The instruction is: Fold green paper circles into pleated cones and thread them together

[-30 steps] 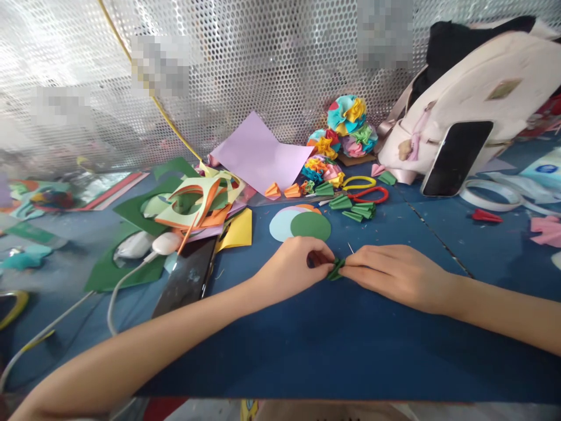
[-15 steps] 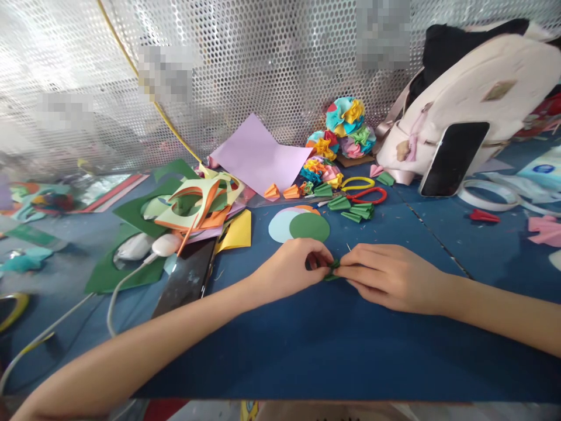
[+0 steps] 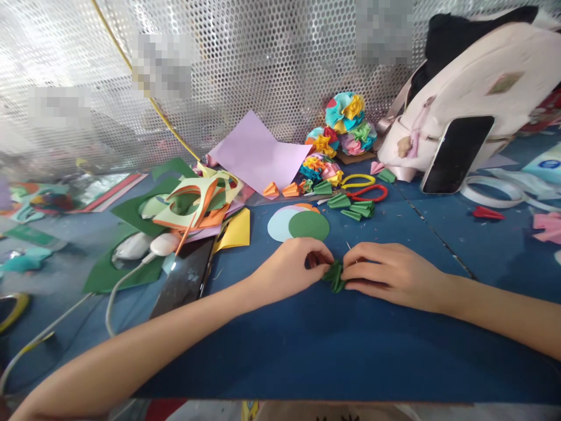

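A small folded green paper piece (image 3: 334, 276) lies on the blue table (image 3: 333, 345) between my two hands. My left hand (image 3: 293, 270) pinches its left side with curled fingers. My right hand (image 3: 390, 273) presses on its right side, fingers together. Just beyond my hands lies a stack of paper circles (image 3: 298, 225), a green one on top of a pale blue one. Several folded green pieces (image 3: 353, 208) lie further back.
Scissors with red and yellow handles (image 3: 366, 188) lie near paper flower balls (image 3: 346, 126). A phone (image 3: 456, 154) leans on a pink bag (image 3: 473, 88). At left are cut paper scraps (image 3: 193, 202), a dark phone (image 3: 186, 278) and a white cable (image 3: 131, 275). Tape (image 3: 491, 190) lies at right.
The green piece now shows more between my fingers, fanned out and lower than before. Both hands stayed in nearly the same place.
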The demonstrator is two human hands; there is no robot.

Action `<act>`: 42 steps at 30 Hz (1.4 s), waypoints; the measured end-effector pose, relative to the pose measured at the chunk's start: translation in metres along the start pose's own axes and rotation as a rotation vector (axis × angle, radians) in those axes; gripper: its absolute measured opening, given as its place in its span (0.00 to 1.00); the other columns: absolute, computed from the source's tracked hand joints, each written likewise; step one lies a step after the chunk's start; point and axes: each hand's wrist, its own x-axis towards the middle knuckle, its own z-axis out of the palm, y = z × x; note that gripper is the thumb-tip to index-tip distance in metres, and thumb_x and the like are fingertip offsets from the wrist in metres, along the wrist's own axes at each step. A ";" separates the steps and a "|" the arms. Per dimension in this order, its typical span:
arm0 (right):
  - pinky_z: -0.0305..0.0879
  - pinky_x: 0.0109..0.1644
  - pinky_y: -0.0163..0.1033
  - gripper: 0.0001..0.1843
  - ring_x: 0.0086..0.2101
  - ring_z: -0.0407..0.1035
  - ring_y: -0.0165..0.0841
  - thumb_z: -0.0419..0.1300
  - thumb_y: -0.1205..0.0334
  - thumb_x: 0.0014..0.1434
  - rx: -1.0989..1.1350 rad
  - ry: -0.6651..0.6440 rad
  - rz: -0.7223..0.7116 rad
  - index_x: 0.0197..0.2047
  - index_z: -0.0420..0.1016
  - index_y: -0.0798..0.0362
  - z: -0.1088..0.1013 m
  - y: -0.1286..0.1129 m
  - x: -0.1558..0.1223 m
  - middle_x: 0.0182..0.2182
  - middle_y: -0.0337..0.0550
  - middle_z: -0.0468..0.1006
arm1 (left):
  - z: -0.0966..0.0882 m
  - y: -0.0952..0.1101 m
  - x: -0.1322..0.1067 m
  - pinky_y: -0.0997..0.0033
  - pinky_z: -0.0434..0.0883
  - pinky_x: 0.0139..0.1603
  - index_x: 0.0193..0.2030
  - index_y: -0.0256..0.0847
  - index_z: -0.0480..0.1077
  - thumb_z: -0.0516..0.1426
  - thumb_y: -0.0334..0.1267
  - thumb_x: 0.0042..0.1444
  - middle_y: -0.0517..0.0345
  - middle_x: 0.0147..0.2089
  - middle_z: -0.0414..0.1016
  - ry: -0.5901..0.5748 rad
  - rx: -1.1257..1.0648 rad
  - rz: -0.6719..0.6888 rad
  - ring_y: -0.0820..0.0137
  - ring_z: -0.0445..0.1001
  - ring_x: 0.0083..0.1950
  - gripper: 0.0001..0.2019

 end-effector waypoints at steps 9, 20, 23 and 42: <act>0.70 0.39 0.37 0.08 0.38 0.74 0.32 0.53 0.65 0.67 -0.044 -0.033 0.005 0.43 0.75 0.53 -0.003 -0.004 0.004 0.47 0.47 0.75 | 0.000 -0.001 -0.001 0.76 0.70 0.34 0.37 0.39 0.76 0.55 0.29 0.53 0.58 0.34 0.78 -0.001 -0.010 0.006 0.73 0.74 0.33 0.09; 0.67 0.41 0.36 0.07 0.38 0.73 0.32 0.54 0.68 0.66 -0.054 0.034 -0.003 0.46 0.72 0.54 -0.005 -0.004 0.007 0.40 0.45 0.77 | 0.001 -0.002 -0.002 0.76 0.70 0.34 0.37 0.38 0.76 0.55 0.30 0.52 0.58 0.34 0.78 -0.009 0.001 0.009 0.73 0.72 0.32 0.09; 0.66 0.41 0.36 0.07 0.38 0.72 0.32 0.54 0.68 0.66 -0.064 0.027 0.012 0.44 0.74 0.54 -0.006 -0.001 0.008 0.40 0.45 0.77 | 0.001 -0.001 -0.001 0.76 0.70 0.34 0.37 0.38 0.77 0.55 0.30 0.52 0.58 0.33 0.78 -0.008 0.006 0.008 0.74 0.72 0.32 0.09; 0.67 0.43 0.41 0.10 0.38 0.70 0.36 0.50 0.72 0.66 -0.195 -0.025 -0.090 0.44 0.72 0.56 -0.001 -0.007 0.010 0.40 0.47 0.78 | 0.002 0.000 0.001 0.76 0.68 0.32 0.35 0.37 0.75 0.57 0.28 0.46 0.59 0.31 0.76 -0.054 0.032 0.021 0.73 0.71 0.31 0.08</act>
